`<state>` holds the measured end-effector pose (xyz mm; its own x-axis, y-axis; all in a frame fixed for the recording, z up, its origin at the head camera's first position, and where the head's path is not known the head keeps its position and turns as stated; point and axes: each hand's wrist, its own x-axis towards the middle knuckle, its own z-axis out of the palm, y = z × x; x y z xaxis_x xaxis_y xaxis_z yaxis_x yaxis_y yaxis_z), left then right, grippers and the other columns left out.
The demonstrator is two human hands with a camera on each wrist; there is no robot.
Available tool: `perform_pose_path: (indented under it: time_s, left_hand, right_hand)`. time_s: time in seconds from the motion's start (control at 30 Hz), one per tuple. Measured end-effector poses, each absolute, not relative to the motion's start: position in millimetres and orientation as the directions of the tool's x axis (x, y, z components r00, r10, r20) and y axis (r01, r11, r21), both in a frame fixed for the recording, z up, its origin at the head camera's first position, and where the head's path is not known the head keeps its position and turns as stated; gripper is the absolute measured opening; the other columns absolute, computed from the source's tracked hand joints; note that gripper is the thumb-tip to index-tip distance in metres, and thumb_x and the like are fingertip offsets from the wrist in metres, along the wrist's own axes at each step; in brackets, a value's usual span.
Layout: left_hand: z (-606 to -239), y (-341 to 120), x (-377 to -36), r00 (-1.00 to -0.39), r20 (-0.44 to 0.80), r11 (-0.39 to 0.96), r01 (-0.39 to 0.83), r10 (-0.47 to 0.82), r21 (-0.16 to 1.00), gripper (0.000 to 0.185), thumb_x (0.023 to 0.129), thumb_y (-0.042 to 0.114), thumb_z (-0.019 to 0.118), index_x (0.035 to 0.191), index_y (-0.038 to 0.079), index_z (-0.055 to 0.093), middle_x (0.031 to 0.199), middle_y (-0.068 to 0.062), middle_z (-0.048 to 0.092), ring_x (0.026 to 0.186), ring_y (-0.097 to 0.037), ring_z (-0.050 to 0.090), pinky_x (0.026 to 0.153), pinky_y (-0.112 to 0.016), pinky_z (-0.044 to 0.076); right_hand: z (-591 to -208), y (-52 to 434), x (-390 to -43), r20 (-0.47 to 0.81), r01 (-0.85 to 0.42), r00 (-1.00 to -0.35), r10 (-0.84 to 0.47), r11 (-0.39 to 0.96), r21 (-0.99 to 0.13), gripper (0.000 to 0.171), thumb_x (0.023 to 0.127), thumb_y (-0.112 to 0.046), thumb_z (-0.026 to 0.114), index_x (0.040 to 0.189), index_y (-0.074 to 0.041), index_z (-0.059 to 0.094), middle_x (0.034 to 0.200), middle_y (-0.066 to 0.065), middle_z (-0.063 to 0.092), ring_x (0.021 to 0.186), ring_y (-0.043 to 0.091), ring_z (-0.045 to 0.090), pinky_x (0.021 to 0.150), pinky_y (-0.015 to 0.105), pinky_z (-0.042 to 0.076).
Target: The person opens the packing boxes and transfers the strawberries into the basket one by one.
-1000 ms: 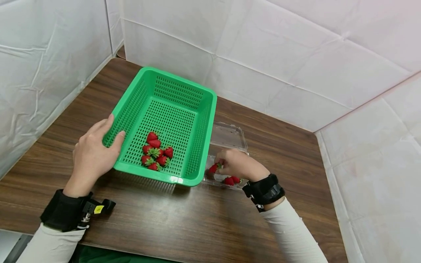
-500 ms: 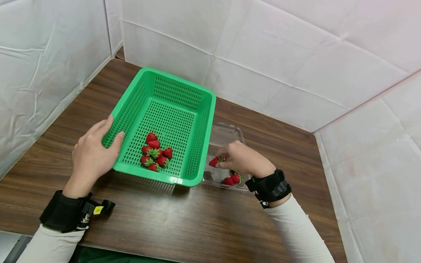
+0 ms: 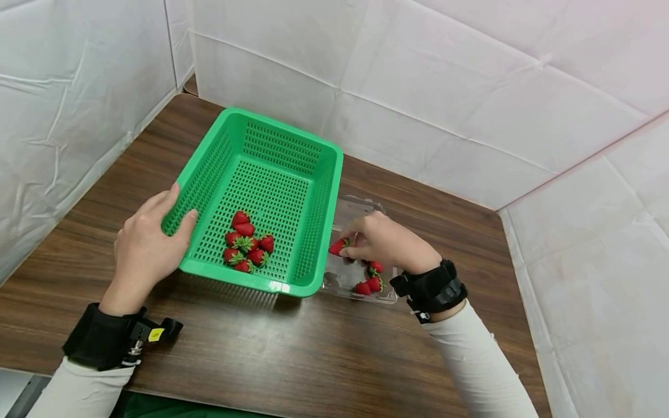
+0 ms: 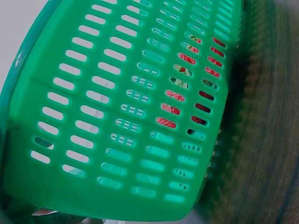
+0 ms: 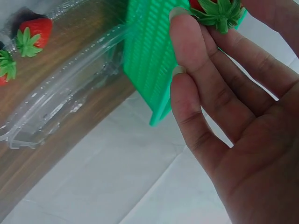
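My left hand (image 3: 151, 241) grips the left side of a green plastic basket (image 3: 282, 287), thumb inside and fingers outside. Several strawberries (image 3: 244, 230) lie in a cluster near the basket's front left; red shows through the slots in the left wrist view. Just right of the basket, my right hand (image 3: 384, 241) pinches one strawberry (image 3: 338, 247) above a clear plastic clamshell box (image 3: 340, 284). In the right wrist view, that strawberry's green leaves (image 5: 219, 11) show between thumb and fingers. More strawberries (image 3: 368, 286) lie in the box, under and beside the right hand.
The box's clear lid (image 3: 358, 210) lies folded back behind it. A brown wood-grain table (image 3: 292, 354) carries everything. White sheeted walls (image 3: 418, 116) rise behind and at both sides, the back one close to the basket's far rim.
My right hand has risen slightly up and back from the box floor with the strawberry pinched in it, uncovering another strawberry below. The left hand and basket have stayed put.
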<state>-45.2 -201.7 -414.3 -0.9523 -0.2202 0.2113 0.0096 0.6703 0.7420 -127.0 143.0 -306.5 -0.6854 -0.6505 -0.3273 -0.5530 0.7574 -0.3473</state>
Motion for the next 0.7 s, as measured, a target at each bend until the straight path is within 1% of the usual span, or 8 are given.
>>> perform_pose_path:
  time_s: [0.1, 0.13, 0.23, 0.3, 0.33, 0.53, 0.57, 0.7]
  left_hand:
    - [-415, -202, -46, -0.953, 0.208, 0.67, 0.008, -0.219, 0.743, 0.057, 0.101, 0.039, 0.046, 0.152, 0.018, 0.033, 0.149, -0.023, 0.041, 0.12, -0.056, 0.044, 0.093, -0.07, 0.031]
    - [-415, -202, -46, -0.953, 0.209, 0.669, 0.009, -0.219, 0.743, 0.057, 0.101, 0.039, 0.046, 0.152, 0.018, 0.033, 0.149, -0.023, 0.041, 0.121, -0.056, 0.044, 0.093, -0.07, 0.031]
    - [-415, -202, -46, -0.951, 0.216, 0.669, 0.014, -0.22, 0.743, 0.057, 0.101, 0.038, 0.047, 0.152, 0.017, 0.034, 0.148, -0.023, 0.042, 0.12, -0.056, 0.045, 0.092, -0.07, 0.032]
    - [-415, -202, -46, -0.95, 0.22, 0.668, 0.016, -0.222, 0.744, 0.057, 0.101, 0.038, 0.047, 0.152, 0.017, 0.034, 0.148, -0.023, 0.042, 0.12, -0.056, 0.045, 0.091, -0.07, 0.032]
    - [-415, -202, -46, -0.95, 0.22, 0.67, 0.015, -0.223, 0.742, 0.057, 0.101, 0.038, 0.047, 0.152, 0.017, 0.034, 0.148, -0.023, 0.042, 0.12, -0.055, 0.045, 0.091, -0.07, 0.033]
    - [-414, -202, -46, -0.951, 0.215, 0.67, 0.011, -0.222, 0.743, 0.057, 0.101, 0.039, 0.046, 0.152, 0.017, 0.034, 0.148, -0.022, 0.042, 0.12, -0.056, 0.045, 0.09, -0.07, 0.033]
    - [-414, -202, -46, -0.951, 0.217, 0.669, 0.014, -0.222, 0.743, 0.057, 0.101, 0.039, 0.047, 0.152, 0.017, 0.034, 0.148, -0.022, 0.043, 0.119, -0.056, 0.046, 0.089, -0.07, 0.034]
    - [-414, -201, -46, -0.95, 0.22, 0.666, 0.018, -0.222, 0.746, 0.057, 0.101, 0.039, 0.046, 0.152, 0.017, 0.034, 0.148, -0.023, 0.043, 0.118, -0.056, 0.046, 0.088, -0.07, 0.034]
  right_hand:
    - [-303, 141, -129, -0.336, -0.557, -0.684, -0.648, 0.761, -0.333, 0.019, 0.09, -0.018, 0.07, 0.107, -0.011, 0.074, 0.071, -0.006, 0.07, 0.059, 0.001, 0.062, 0.092, 0.037, 0.051]
    - [-301, 141, -129, -0.336, -0.559, -0.683, -0.648, 0.761, -0.33, 0.019, 0.09, -0.018, 0.07, 0.107, -0.011, 0.074, 0.072, -0.006, 0.071, 0.06, 0.001, 0.062, 0.093, 0.038, 0.051]
    - [-298, 139, -130, -0.326, -0.568, -0.685, -0.652, 0.758, -0.321, 0.018, 0.089, -0.019, 0.071, 0.105, -0.012, 0.075, 0.08, -0.005, 0.073, 0.067, 0.003, 0.064, 0.09, 0.036, 0.052]
    - [-296, 137, -131, -0.31, -0.583, -0.68, -0.664, 0.747, -0.321, 0.018, 0.089, -0.019, 0.071, 0.104, -0.011, 0.075, 0.085, -0.003, 0.073, 0.072, 0.004, 0.064, 0.078, 0.031, 0.055]
    - [-296, 137, -131, -0.303, -0.592, -0.677, -0.671, 0.74, -0.319, 0.018, 0.089, -0.02, 0.071, 0.104, -0.011, 0.075, 0.086, -0.004, 0.073, 0.073, 0.005, 0.065, 0.077, 0.029, 0.055]
    - [-296, 131, -133, -0.262, -0.643, -0.646, -0.716, 0.697, -0.319, 0.018, 0.089, -0.022, 0.07, 0.104, -0.012, 0.076, 0.088, -0.004, 0.074, 0.076, 0.006, 0.066, 0.077, 0.026, 0.054]
    - [-297, 129, -134, -0.259, -0.647, -0.641, -0.722, 0.69, -0.325, 0.018, 0.089, -0.022, 0.071, 0.104, -0.013, 0.075, 0.089, -0.004, 0.074, 0.076, 0.006, 0.066, 0.073, 0.025, 0.055]
    - [-298, 122, -135, -0.247, -0.656, -0.625, -0.74, 0.67, -0.348, 0.018, 0.09, -0.022, 0.07, 0.105, -0.014, 0.074, 0.093, -0.004, 0.074, 0.075, 0.005, 0.066, 0.071, 0.022, 0.055]
